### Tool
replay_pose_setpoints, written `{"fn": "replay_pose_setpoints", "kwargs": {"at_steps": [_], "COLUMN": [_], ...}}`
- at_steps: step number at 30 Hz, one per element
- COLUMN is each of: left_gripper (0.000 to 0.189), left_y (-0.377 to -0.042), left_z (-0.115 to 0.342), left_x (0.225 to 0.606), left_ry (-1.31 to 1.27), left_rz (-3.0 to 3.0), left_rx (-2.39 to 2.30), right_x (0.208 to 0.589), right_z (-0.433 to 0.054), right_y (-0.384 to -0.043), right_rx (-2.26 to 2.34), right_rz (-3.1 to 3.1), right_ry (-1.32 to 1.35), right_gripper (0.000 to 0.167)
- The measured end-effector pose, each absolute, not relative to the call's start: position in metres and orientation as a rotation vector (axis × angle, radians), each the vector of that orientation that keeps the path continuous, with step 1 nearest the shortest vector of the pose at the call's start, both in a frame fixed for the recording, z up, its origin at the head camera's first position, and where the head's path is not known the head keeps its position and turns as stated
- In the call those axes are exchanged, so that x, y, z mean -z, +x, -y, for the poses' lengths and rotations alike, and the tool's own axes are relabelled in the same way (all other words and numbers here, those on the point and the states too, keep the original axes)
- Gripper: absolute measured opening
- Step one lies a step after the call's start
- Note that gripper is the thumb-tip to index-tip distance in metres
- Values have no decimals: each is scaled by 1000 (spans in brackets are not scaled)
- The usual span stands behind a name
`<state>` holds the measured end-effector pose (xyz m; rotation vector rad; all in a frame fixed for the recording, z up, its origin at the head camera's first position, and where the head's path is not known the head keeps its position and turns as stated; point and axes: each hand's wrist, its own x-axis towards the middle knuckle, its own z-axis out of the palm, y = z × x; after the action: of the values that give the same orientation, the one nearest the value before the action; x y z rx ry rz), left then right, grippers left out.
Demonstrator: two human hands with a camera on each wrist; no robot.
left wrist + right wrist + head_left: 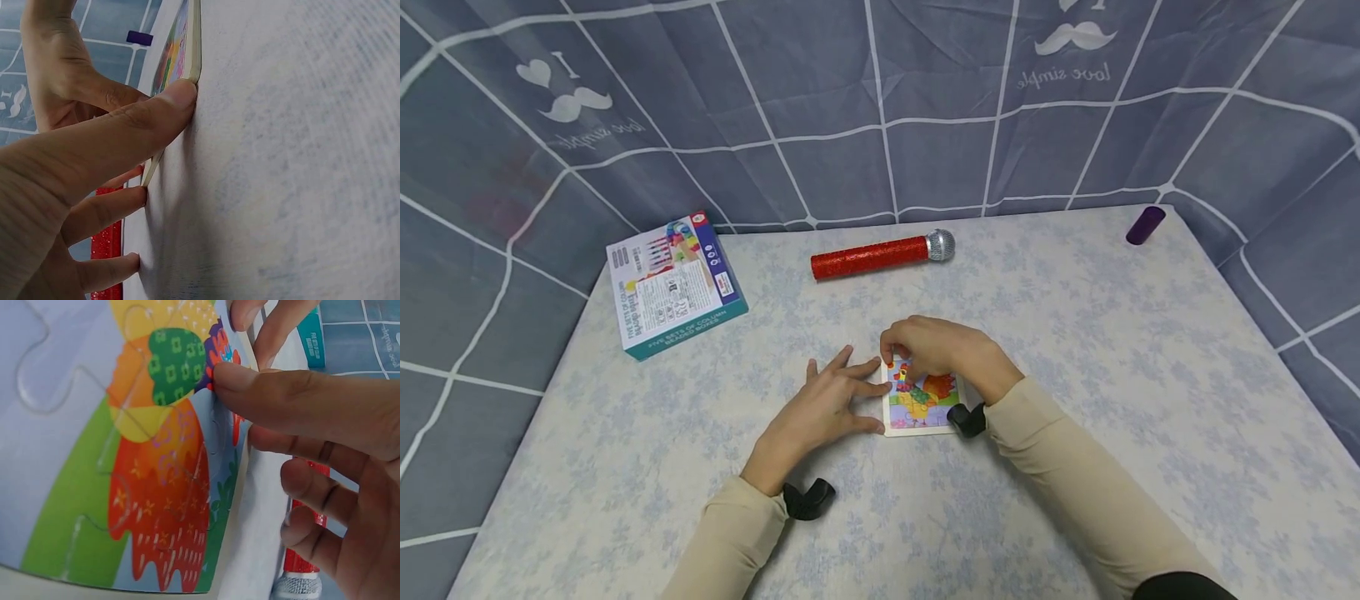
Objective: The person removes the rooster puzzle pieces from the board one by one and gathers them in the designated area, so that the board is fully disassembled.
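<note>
A small square jigsaw puzzle (919, 412) with a colourful bird picture and a pale border lies flat on the table. My left hand (827, 407) rests at its left side, fingers spread and fairly straight. The left thumb touches the near corner in the left wrist view, and other fingertips sit along that edge. My right hand (946, 346) reaches over the far part of the puzzle. In the right wrist view the right thumb (275, 394) presses on the picture close to the border, with the index finger curled at the edge, pinching there. The remaining right fingers curl loosely beyond the puzzle.
Beyond the hands lies a red glittery microphone (872, 258) with a silver head. A boxed bead set (673, 287) is at the back left, and a small purple cylinder (1146, 225) at the back right. A grey-blue checked cloth (820, 75) hangs behind the table.
</note>
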<state>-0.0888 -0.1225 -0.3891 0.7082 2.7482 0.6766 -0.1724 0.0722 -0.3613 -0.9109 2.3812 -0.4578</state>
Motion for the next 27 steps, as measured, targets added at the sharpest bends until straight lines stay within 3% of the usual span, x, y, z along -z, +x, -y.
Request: {"fn": "replay_pose_setpoints", "kwargs": {"at_steps": [8,19,27], "left_gripper": [52,39,40], "left_y": [-91,-89,-88], "left_z": [121,120,121], "left_x": [389,388,390], "left_ry": [732,724,716], "left_rz": [-2754,-2705,-2708], "left_rx": [-664,-748,-785], "right_x": [359,356,356], "right_z": [-74,-67,-63], "right_y": [-171,-156,-145], "right_rx": [373,260,184], "right_rz": [-2394,-2515,-2627], "right_ry": [-931,-871,-918], "right_gripper": [21,29,27]}}
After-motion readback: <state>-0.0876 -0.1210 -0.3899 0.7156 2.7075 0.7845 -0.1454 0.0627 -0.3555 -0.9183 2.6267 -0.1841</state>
